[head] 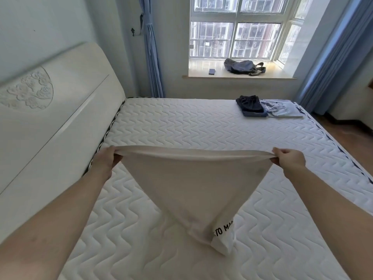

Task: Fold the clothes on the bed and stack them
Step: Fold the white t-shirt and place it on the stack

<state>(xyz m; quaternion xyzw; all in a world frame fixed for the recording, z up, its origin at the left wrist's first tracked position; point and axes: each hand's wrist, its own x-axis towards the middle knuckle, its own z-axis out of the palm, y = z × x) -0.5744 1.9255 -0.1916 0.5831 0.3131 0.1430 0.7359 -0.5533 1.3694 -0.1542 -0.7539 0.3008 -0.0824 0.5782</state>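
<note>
A: Nearest to us are two bare forearms reaching out over a white quilted mattress [181,126] with a wavy stitch pattern. What do the hands hold?

B: We see the left hand [108,158] and the right hand [288,160] each pinching one end of a beige cloth garment [193,182], fingers curled tight around its top edge. The edge is pulled taut between them.

A: Where does the garment hang?

B: It is held above the near part of the mattress, narrowing downward to a point. Its lower end rests on the mattress, where a white patch with black letters [224,229] shows.

A: Are there other clothes?

B: At the far right corner of the bed we see a folded dark navy garment [251,105] on a blue one, touching a folded pale blue garment [282,110]. Beyond, a blue-grey bag [242,66] lies on the window ledge.
</note>
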